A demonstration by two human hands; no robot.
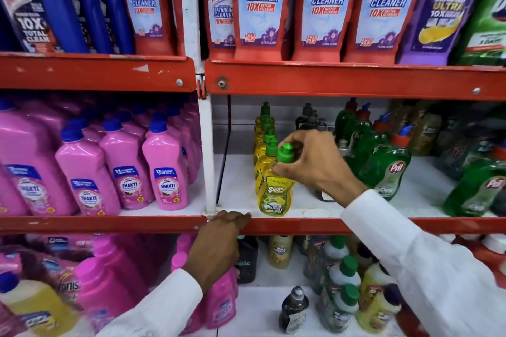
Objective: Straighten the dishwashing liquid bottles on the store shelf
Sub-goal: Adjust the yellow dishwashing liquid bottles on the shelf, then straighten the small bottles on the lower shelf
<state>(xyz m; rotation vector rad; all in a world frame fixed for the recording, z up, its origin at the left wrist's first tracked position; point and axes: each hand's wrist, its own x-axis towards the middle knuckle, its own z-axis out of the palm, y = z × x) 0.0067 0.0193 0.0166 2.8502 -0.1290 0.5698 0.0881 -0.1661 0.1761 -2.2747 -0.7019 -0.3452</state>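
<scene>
- Right hand [309, 164] closes its fingers around the green cap of the front yellow plastic dishwashing bottle [273, 191].
- This bottle stands upright at the red metal shelf edge [301, 226].
- Left hand [221, 243] grips that edge, left of the bottle.

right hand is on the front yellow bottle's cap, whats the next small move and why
Probably twist the front yellow bottle slightly so it stands square with the row of yellow bottles behind. The right hand pinches its green cap, the label seems angled a little left, and the left hand braces on the red shelf edge.
</scene>
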